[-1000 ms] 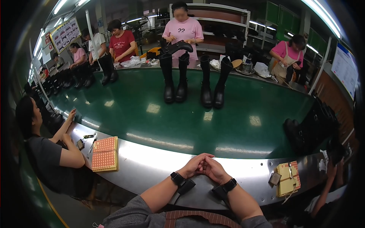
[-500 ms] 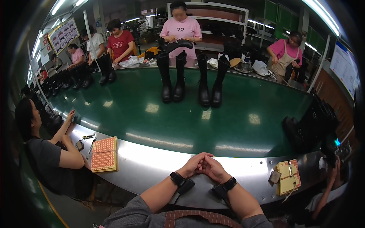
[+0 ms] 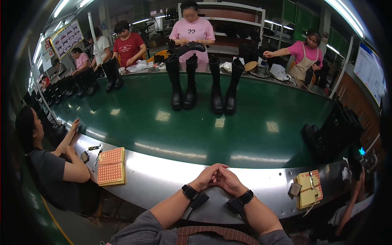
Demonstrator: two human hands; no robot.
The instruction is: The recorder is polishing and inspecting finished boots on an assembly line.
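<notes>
Both hands clasped: left hand [image 3: 207, 177], right hand [image 3: 229, 181].

Factory hall: a wide green conveyor belt [image 3: 196, 122] edged by a steel counter [image 3: 163, 179], fluorescent ceiling tubes [image 3: 347, 16] reflected on the belt, shelving [image 3: 241, 20] behind, wall charts [image 3: 67, 38] at left.

Orange label sheets [image 3: 110, 166] lie left; a white wall chart [image 3: 65, 39] hangs far left.

Bright overhead tube lights, glare on green belt [image 3: 245, 134], dark fisheye-bent edges
</notes>
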